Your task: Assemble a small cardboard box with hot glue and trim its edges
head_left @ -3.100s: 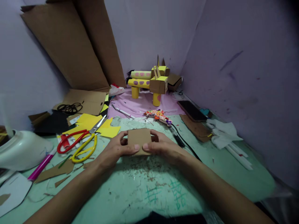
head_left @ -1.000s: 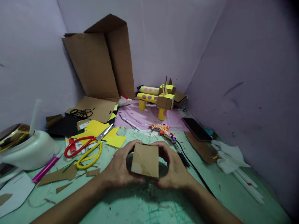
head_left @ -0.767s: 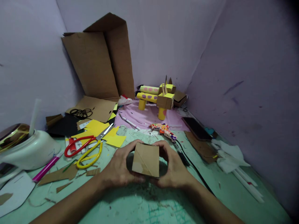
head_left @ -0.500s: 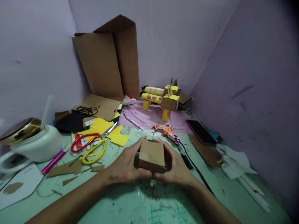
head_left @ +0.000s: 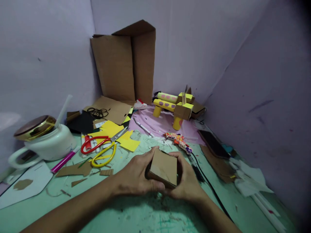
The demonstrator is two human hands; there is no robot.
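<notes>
A small brown cardboard box (head_left: 164, 166) is held between both hands, low over the green tabletop. My left hand (head_left: 139, 173) wraps its left side, thumb along the near edge. On the opposite side my right hand (head_left: 187, 178) is closed round the box, its thumb also at the near edge. The underside of the box is hidden. Beyond the hands lies a glue gun (head_left: 177, 139) in flowery wrapping, its black cord running past my right arm. Scissors (head_left: 107, 145) with red and yellow handles rest on yellow paper (head_left: 131, 144) to the left.
Two yellow spotted animal figures (head_left: 166, 105) of tubes and cardboard stand at the back on pink cloth. A large cardboard box (head_left: 114, 68) leans in the corner. A white teapot-like vessel (head_left: 53, 145) is at left; a phone (head_left: 213, 144) and white glue sticks (head_left: 269, 210) are at right.
The box has turned and tilted slightly in my hands, its near edge now slanting down to the right. The whole view has shifted a little, so the scene sits further right.
</notes>
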